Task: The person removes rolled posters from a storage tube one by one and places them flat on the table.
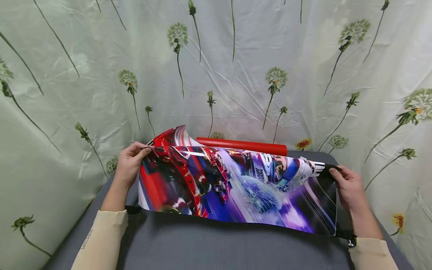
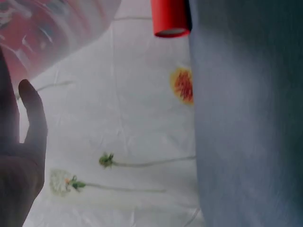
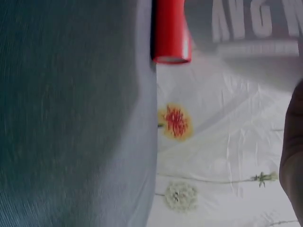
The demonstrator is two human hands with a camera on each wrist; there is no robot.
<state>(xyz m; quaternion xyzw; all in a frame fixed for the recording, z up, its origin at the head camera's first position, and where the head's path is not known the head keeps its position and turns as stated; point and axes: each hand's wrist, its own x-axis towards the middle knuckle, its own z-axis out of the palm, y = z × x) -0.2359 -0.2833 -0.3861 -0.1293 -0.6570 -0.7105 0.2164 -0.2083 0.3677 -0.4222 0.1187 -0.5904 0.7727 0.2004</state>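
A glossy poster (image 1: 216,187) with red race cars and a figure in a helmet on a purple, blurred background is stretched between both hands above the table. My left hand (image 1: 129,161) pinches its upper left corner between thumb and fingers, and my right hand (image 1: 349,183) pinches the upper right corner. Behind the left end, part of the sheet curls up and back. The left wrist view catches the left hand (image 2: 26,156) beside the poster's pale back (image 2: 52,33). At the edge of the right wrist view is the right hand (image 3: 293,156), below large letters on the sheet (image 3: 251,23).
Behind the poster, a red cardboard tube (image 1: 243,144) lies along the far edge of the grey cloth-covered table (image 1: 209,247). A pale curtain (image 1: 222,75) printed with dandelions hangs around the back and sides. The poster hides part of the tube and tabletop.
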